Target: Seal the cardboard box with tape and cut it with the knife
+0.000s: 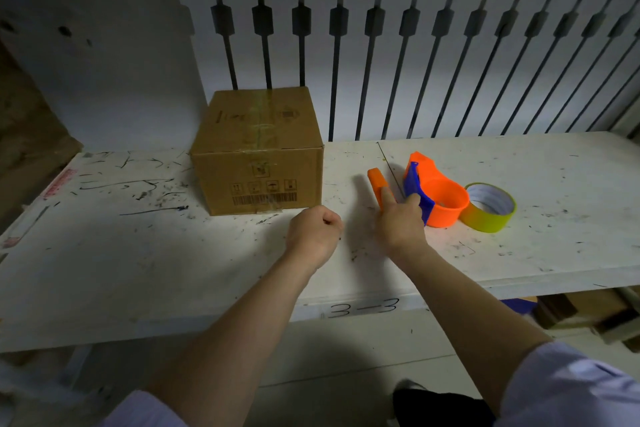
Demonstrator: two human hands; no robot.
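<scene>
A brown cardboard box [258, 156] stands on the white table [138, 253] against the back wall. Clear tape runs over its top seam and down the front face. An orange knife [375, 180] lies to the right of the box, and my right hand [398, 222] holds its near end, index finger along the handle. The thumb touches the blue part of an orange tape dispenser [445, 199] just to the right. My left hand [313, 232] is closed in a fist with nothing in it, on the table in front of the box's right corner.
A yellow-green tape roll [493, 217] lies against the dispenser's right side. Behind the table are a white wall and a row of dark vertical bars [374, 45]. The table's front edge is marked "3-3". Wooden pieces lie below at the right [588, 315].
</scene>
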